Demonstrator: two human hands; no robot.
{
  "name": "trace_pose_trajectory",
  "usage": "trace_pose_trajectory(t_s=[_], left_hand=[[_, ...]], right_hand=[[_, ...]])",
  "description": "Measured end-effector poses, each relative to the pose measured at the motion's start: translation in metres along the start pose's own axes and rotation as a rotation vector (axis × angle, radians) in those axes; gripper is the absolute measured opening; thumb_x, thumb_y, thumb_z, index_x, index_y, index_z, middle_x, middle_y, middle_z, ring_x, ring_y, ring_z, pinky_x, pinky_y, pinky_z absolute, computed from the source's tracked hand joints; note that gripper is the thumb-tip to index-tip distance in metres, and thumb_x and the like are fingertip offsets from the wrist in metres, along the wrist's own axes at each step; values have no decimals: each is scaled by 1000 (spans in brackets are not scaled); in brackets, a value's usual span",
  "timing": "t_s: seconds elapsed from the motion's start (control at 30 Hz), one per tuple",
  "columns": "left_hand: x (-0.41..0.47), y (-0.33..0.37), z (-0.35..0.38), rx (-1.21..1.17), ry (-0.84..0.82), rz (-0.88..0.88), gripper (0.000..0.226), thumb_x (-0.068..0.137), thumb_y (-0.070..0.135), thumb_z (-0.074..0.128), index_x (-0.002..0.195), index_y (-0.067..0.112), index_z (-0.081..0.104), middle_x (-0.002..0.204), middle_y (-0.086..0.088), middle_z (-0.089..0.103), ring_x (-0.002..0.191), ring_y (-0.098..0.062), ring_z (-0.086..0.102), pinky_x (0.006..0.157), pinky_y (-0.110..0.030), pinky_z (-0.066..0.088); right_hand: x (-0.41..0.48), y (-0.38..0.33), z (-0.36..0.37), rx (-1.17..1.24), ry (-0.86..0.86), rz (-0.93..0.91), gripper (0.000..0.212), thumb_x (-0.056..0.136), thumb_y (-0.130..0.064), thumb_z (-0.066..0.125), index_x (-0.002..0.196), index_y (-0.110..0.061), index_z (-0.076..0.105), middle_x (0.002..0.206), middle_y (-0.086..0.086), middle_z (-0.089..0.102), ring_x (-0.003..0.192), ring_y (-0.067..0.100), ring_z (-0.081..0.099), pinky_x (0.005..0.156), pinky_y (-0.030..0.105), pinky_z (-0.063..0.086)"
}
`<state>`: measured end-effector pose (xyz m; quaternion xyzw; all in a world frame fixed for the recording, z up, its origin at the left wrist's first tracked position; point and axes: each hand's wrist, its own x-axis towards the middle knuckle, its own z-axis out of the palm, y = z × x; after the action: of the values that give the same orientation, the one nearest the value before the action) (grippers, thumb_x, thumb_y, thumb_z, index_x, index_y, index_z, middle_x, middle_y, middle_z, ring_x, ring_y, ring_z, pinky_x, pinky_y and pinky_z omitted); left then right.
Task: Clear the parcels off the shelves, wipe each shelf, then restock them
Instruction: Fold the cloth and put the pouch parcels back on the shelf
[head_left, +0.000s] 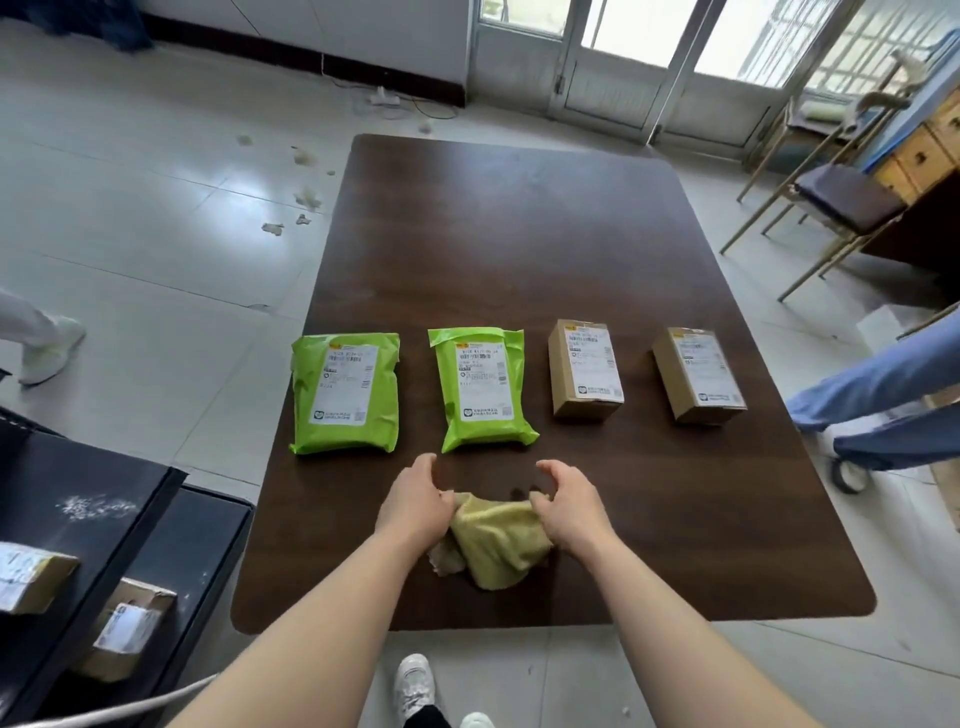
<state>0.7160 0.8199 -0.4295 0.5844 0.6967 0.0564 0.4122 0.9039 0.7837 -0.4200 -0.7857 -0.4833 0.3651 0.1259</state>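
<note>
Where the table (519, 234) nears its front edge, the left hand (415, 501) and right hand (571, 506) each clutch one end of a yellow cloth (498, 545) lying on it. Across the table's middle sit two green bags (345, 395) and two cardboard boxes (586, 369); a black shelf (78, 493) left of the table holds two parcels (124, 629).

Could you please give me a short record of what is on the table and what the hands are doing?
table: dark wood, four parcels in one row
left green bag: flat, label up, leftmost
right green bag: flat, label up, apart from it
left box: cardboard, label up
right box: cardboard, rightmost
cloth: yellow, crumpled, near the front edge
left hand: grips the cloth's left end
right hand: grips its right end
shelf: black, left of the table
shelf parcels: two, cardboard
</note>
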Motion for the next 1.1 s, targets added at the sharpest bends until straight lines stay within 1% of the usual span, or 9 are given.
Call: trace_pose_trajectory(t_s=[0.1,0.17,0.27,0.4,0.57,0.73,0.83,0.97,1.1], left_hand=[[6,9,-26,-50,109,18,59,90,25,58,144,19,35,136,-8,50,123,-24,49,100,-36,41],[11,14,-45,-77,167,35,58,91,24,57,144,18,35,138,-8,48,124,-25,48,101,-37,42],[20,15,-67,-62,255,48,60,89,25,59,144,15,35,139,-10,45,126,-26,46,101,-38,41],[33,2,-86,58,336,-27,68,84,33,62,144,19,34,141,-8,39,128,-29,38,105,-42,36],[54,-18,-90,216,331,-131,84,78,53,63,147,28,21,152,-9,18,140,-32,16,115,-47,19],[81,-23,-82,256,280,-199,98,75,64,62,150,33,7,156,-10,0,143,-35,2,116,-55,12],[96,-26,-75,306,254,-232,103,76,68,58,150,34,-3,156,-9,-9,144,-38,-5,115,-58,8],[110,-30,-64,325,250,-264,107,74,72,57,150,35,-9,154,-10,-15,143,-43,-7,113,-61,6],[115,-31,-60,307,272,-273,105,75,66,62,149,37,-6,152,-15,-15,142,-43,-2,114,-58,11]], right_hand=[[7,-25,-9,2,43,-61,55,88,-23,63,140,-17,47,134,4,52,117,19,52,96,24,38],[13,-46,-13,21,61,-100,59,88,-26,65,142,-18,44,135,3,51,114,17,53,96,26,41],[24,-72,-13,31,90,-145,65,86,-28,68,144,-16,41,140,5,47,127,20,47,106,34,40],[39,-91,-2,-69,95,-162,71,87,-38,67,147,-21,34,149,7,35,137,24,32,112,36,30],[60,-102,18,-231,102,-142,80,86,-52,62,151,-30,21,156,13,16,145,29,14,117,40,18],[86,-102,34,-393,58,-92,86,85,-63,55,152,-38,8,159,12,-2,147,34,-2,119,49,8],[101,-99,43,-441,26,-71,90,83,-68,53,151,-42,0,159,11,-12,146,37,-9,117,54,3],[113,-94,55,-461,36,-82,91,83,-67,53,150,-45,-5,157,12,-20,145,40,-13,115,57,4],[116,-91,60,-427,103,-119,83,88,-53,56,150,-45,1,155,10,-18,145,39,-9,114,56,15]])
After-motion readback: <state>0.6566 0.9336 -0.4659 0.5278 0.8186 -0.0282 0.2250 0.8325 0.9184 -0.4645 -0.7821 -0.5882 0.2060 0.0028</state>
